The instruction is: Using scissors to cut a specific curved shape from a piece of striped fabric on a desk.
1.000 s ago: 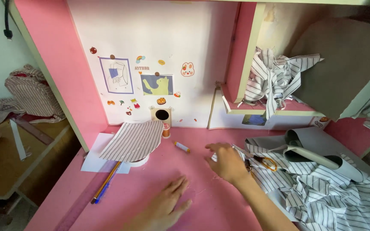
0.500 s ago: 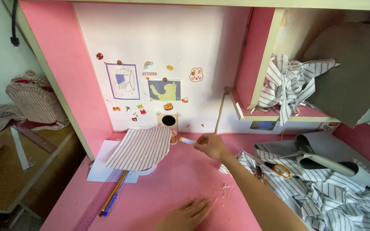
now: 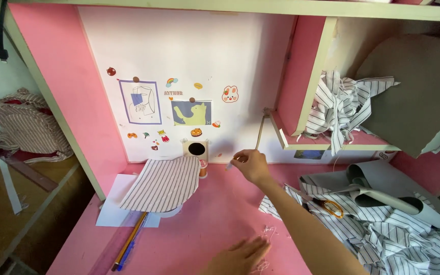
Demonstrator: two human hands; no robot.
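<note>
My right hand is lifted above the back of the pink desk, pinching a small white stick-like piece, perhaps chalk. It hovers just right of an orange thread spool and a white box with a round black hole. My left hand lies flat on the desk near the front edge, fingers apart, beside some loose threads. A striped cut fabric piece rests over a white bowl-like thing on a white paper sheet.
Striped fabric is heaped at the right with orange-handled scissors and a grey rolled sheet. Pencils lie at the front left. A shelf holds more striped cloth. Stickers cover the white back wall.
My right hand has picked up the small white piece from the desk and raised it toward the back wall. The left hand slid nearer to the front edge.
</note>
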